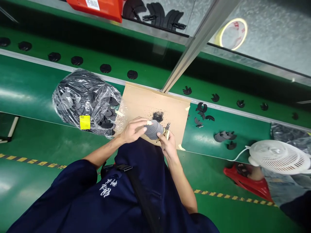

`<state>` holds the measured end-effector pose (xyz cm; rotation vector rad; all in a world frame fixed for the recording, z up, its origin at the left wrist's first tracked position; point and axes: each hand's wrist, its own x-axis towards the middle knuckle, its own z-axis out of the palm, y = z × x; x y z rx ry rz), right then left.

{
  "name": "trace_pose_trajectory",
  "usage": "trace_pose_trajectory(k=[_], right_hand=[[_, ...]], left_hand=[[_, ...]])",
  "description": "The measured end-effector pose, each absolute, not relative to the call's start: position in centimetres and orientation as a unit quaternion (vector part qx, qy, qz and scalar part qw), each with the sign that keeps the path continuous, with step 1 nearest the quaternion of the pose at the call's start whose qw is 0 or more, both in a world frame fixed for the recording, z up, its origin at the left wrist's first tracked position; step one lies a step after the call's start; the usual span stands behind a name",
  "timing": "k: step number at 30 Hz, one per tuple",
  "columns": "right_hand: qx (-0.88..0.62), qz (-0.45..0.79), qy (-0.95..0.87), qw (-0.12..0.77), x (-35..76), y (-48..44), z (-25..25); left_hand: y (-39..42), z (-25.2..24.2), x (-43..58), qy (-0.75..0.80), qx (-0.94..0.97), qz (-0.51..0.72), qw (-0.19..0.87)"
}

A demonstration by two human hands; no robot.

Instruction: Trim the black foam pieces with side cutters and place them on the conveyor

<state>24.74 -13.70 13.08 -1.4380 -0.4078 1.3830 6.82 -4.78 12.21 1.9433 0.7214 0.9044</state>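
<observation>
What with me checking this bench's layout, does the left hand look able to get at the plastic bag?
Probably yes: the left hand is near the plastic bag, with nothing visible standing between them, though it would likely have to let go of the gray part first.

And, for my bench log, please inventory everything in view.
Sheet: one, brown, bench centre
Scraps: many, black, on sheet
Curved piece: one, grey, over sheet
Cutters: one, pale-handled, over sheet
Bag of dark pieces: one, clear, left
Label: one, yellow, on bag
Strip pieces: eleven visible, black, far strip
Loose pieces: several, dark, bench right
Shelf pieces: three, black, top
Bin: one, red, top
Tape roll: one, yellow, upper right
Fan: one, white, right
Left grip: one, bare, on curved piece
Right grip: one, bare, holding cutters
</observation>
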Motion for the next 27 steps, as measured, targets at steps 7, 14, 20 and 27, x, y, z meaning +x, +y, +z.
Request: trace_pose_trajectory(k=[7, 14, 20, 27], right_hand=[[-0.626, 0.53, -0.236, 0.521, 24.0, -13.8, 13.8], [-0.657, 0.474, -0.329, 0.484, 24.7, -14.0, 14.2], [-0.665, 0.391, -0.465, 0.434, 26.2, -13.1, 16.1], [-0.647, 0.472, -0.425, 0.423, 26.5, -12.5, 16.7]], left_hand=[[-6.3, 12.0, 8.4, 0.416, 0.699, 0.334, 0.475], [-5.5, 11.9, 8.1, 0.354, 0.648, 0.321, 0.594], [-5.5, 13.8, 7.6, 0.334, 0.745, 0.317, 0.482], [-5.6, 14.6, 7.8, 0.301, 0.778, 0.311, 0.455]])
